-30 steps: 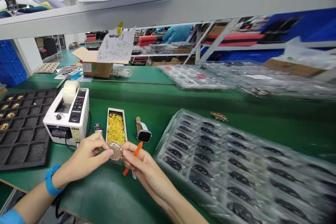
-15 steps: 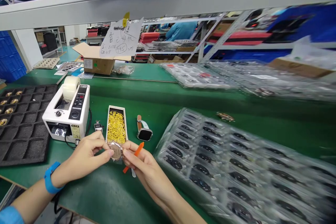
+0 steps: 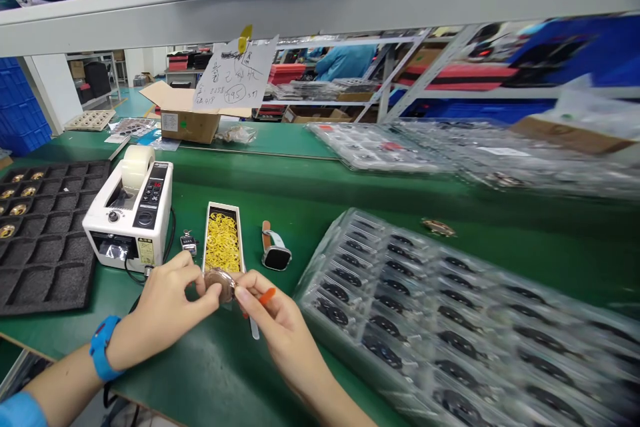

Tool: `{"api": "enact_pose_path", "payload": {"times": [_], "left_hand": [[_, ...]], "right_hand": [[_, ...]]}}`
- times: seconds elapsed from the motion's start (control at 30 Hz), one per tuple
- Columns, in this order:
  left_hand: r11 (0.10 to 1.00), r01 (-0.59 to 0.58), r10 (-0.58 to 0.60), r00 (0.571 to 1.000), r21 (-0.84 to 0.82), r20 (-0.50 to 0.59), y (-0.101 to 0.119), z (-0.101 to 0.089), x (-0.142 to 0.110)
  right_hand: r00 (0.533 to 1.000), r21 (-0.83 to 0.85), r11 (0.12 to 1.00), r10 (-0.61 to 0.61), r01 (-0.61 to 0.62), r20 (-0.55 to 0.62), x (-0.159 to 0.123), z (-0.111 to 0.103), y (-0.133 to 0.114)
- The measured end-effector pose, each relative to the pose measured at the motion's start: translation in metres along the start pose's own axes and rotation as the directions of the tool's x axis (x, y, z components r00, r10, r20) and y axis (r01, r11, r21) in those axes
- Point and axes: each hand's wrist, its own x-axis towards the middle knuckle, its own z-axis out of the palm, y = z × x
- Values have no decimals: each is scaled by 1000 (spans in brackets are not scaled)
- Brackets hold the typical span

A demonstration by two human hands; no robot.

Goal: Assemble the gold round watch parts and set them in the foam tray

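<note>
A round, shiny watch case (image 3: 219, 280) is held between both hands above the green bench. My left hand (image 3: 165, 300) pinches its left edge between thumb and forefinger. On the right edge, my right hand (image 3: 283, 327) closes thumb and fingers, with an orange stick (image 3: 267, 295) tucked across the same fingers. A pale narrow tip (image 3: 255, 329) shows below that hand; what it belongs to is hidden. Just behind the case stands a narrow white box (image 3: 241, 247) of yellow rings (image 3: 222, 240). A smartwatch (image 3: 277, 257) lies to the right of the box.
A tape dispenser (image 3: 155, 217) and a tally counter (image 3: 189, 242) stand left. Beyond them lies a black foam tray (image 3: 60, 250) with several gold-coloured cases. Stacked clear trays (image 3: 345, 250) of dark parts fill the right. A loose round part (image 3: 439, 227) lies behind them.
The watch case has tilted in my fingers, and its face shows more edge-on. The orange stick has turned flatter, showing less length. The camera view has shifted slightly.
</note>
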Motion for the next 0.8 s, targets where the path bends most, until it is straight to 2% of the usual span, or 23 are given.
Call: {"api": "enact_pose_path", "payload": {"times": [0.07, 0.13, 0.2, 0.27, 0.3, 0.37, 0.5, 0.6, 0.7, 0.73, 0.8], "left_hand": [[997, 61, -62, 998, 56, 20, -4, -5, 3], [996, 51, -49, 998, 71, -29, -8, -11, 5], [997, -64, 69, 989, 44, -134, -9, -14, 5], [967, -253, 251, 947, 18, -198, -7, -13, 3], [941, -339, 334, 923, 11, -189, -5, -11, 2], [902, -431, 427, 897, -12, -113, -3, -7, 1], [894, -437, 442, 896, -97, 38, -5, -5, 2], [844, -517, 532, 841, -141, 102, -8, -12, 2], [787, -615, 617, 786, -52, 36, -20, -20, -5], [784, -620, 620, 784, 22, -17, -26, -23, -10], [813, -559, 579, 805, 162, -127, -42, -32, -23]], "right_hand": [[999, 6, 1000, -20, 21, -39, 1, -2, -2], [997, 22, 1000, -20, 22, -71, 1, -3, -3], [996, 38, 999, 3, 0, -85, 2, -4, -3], [997, 66, 997, 32, -27, -71, 2, -3, -1], [997, 94, 995, 46, -41, -54, 1, -1, 0], [997, 178, 981, 80, -76, -18, -2, 3, 1], [976, 391, 895, 210, -216, 58, -10, 17, -6], [960, 474, 836, 266, -276, 88, -15, 22, -12], [967, 410, 877, 245, -252, 69, -8, 10, -13], [973, 347, 910, 222, -227, 53, -1, 2, -13], [988, 163, 975, 152, -155, 28, 25, -18, -12]]}}
